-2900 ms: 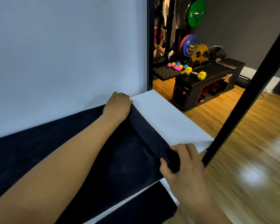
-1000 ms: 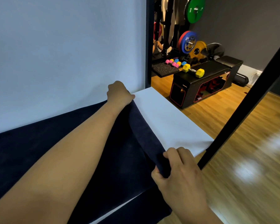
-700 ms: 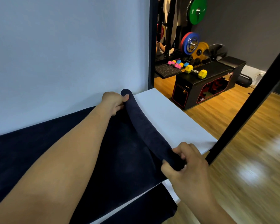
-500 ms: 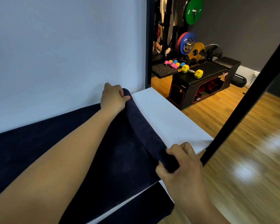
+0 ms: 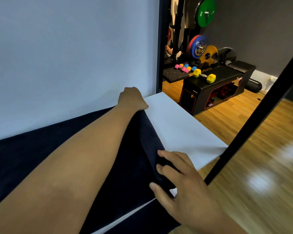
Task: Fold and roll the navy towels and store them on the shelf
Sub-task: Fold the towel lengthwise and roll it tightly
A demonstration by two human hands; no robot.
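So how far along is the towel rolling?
Early. Done: a navy towel lies flat along the white shelf. In hand: its right end is turned up into a first roll. The left hand grips the far corner, and the right hand lies over the near one, fingers spread. Left: nearly the whole length to roll, then stowing it.

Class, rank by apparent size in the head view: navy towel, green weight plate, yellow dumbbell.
1. navy towel, by far largest.
2. green weight plate.
3. yellow dumbbell, slightly smaller; the towel's nearness inflates it.
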